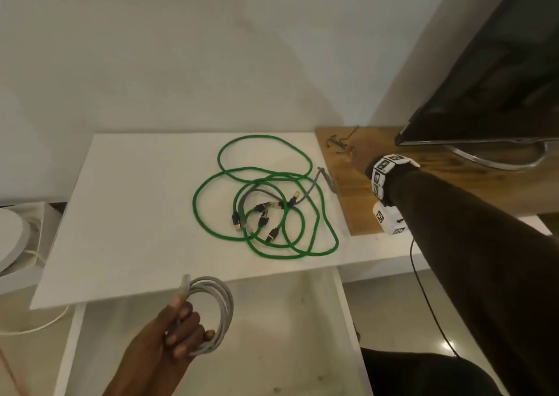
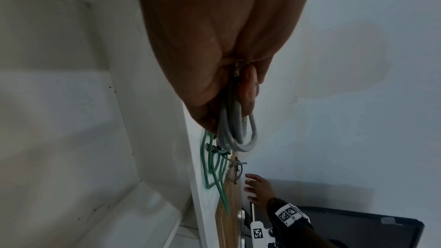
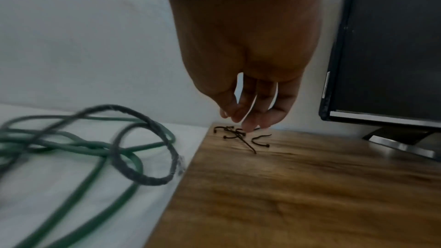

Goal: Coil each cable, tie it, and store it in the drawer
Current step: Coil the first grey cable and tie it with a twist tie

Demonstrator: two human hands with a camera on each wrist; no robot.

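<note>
A: Hands first, what's seen?

B: Left hand (image 1: 178, 326): fingers curled round the grey cable (image 1: 211, 311), already wound into a coil, held low in front of the tabletop (image 1: 127, 202), over the open drawer (image 1: 272, 329). Right hand (image 3: 250, 112): spread loosely, fingertips (image 3: 248, 126) just above the black ties (image 3: 238, 135); nothing pinched yet, touch can't be told.

A: Progress?

B: Judged early. One cable coiled, not tied, not stored. No cable seen in the drawer, as far as shown. Green cable (image 1: 266, 196) left in loose loops on the tabletop, tangled w/ a darker grey cable (image 1: 305, 193) and several plugs. So approx. all tying and storing is left.

A: Materials?

B: Grey coil: smooth round jacket, clear plug at the end. Green one: looks woven, slightly rough. Ties: thin, stiff, curved strips on the grained wood board (image 3: 310, 195). Tabletop: matte white, flat. A glossy dark monitor (image 1: 499, 78) is stood on the board.
</note>
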